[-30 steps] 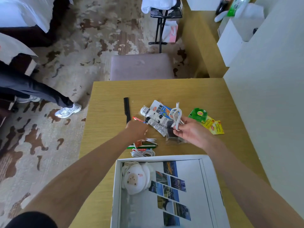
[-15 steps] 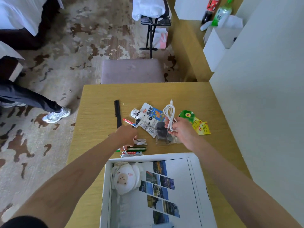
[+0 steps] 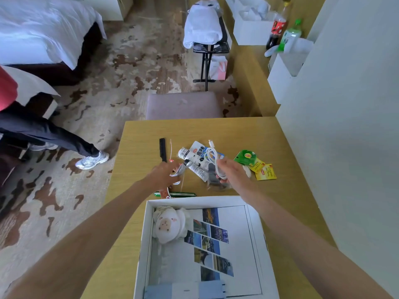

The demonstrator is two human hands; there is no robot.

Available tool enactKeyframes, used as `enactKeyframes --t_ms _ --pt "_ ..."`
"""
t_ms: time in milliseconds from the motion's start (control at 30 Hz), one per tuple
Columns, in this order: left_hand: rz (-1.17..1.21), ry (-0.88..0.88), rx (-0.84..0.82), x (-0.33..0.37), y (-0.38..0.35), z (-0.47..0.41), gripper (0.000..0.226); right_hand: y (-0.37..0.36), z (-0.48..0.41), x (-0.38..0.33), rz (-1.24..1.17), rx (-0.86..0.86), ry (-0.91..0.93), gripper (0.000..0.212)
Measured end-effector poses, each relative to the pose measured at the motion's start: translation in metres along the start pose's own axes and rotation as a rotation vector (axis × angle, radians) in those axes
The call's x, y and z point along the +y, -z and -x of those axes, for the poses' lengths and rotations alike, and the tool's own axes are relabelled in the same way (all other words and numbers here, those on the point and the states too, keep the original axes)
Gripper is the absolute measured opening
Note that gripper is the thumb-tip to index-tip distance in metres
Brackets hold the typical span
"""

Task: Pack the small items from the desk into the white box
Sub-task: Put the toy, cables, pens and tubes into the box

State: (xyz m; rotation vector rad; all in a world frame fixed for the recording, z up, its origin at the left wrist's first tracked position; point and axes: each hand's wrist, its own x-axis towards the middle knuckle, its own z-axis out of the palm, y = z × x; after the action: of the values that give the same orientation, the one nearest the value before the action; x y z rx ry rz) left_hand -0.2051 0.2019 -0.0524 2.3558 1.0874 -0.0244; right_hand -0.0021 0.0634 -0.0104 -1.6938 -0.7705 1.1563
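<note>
Patterned carpet (image 3: pixel 133 67) in beige with dark brown blotches fills the floor from nine o'clock up to twelve. At ten o'clock, a bed (image 3: pixel 41 29) with white linen over a dark base. At twelve, a black folding rack (image 3: pixel 210 50) holds a white bundle, a pink-and-white bag (image 3: pixel 219 67) standing at its foot. A mauve padded stool (image 3: pixel 183 105) sits tight against the far edge of the wooden desk (image 3: pixel 269 134). A plain pale wall (image 3: pixel 349 126) runs down three o'clock. At one o'clock, a wooden counter (image 3: pixel 248 67) carries white boxes and two bottles. Soft, even daylight throughout.
</note>
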Motion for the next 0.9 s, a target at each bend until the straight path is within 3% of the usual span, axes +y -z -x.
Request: enactKeyframes --t_ms 267,433,600,767,900 --pt "0.095 -0.113 0.388 0.052 0.036 0.071 0.027 0.016 0.057 -0.003 0.153 -0.170 0.206 0.019" --pt "0.175 -0.084 0.380 0.073 0.026 0.133 0.024 0.022 0.092 0.016 0.387 -0.213 0.360 0.013" --pt "0.199 -0.009 0.261 0.068 -0.003 0.175 0.023 0.011 0.094 0.048 0.685 -0.279 0.363 0.014" --pt "0.121 -0.042 0.189 0.058 -0.029 0.194 0.027 -0.010 0.077 0.074 0.982 -0.190 0.398 0.015" --pt "0.064 -0.032 0.200 0.047 -0.032 0.198 0.029 -0.030 0.066 0.082 1.073 -0.136 0.477 0.016"
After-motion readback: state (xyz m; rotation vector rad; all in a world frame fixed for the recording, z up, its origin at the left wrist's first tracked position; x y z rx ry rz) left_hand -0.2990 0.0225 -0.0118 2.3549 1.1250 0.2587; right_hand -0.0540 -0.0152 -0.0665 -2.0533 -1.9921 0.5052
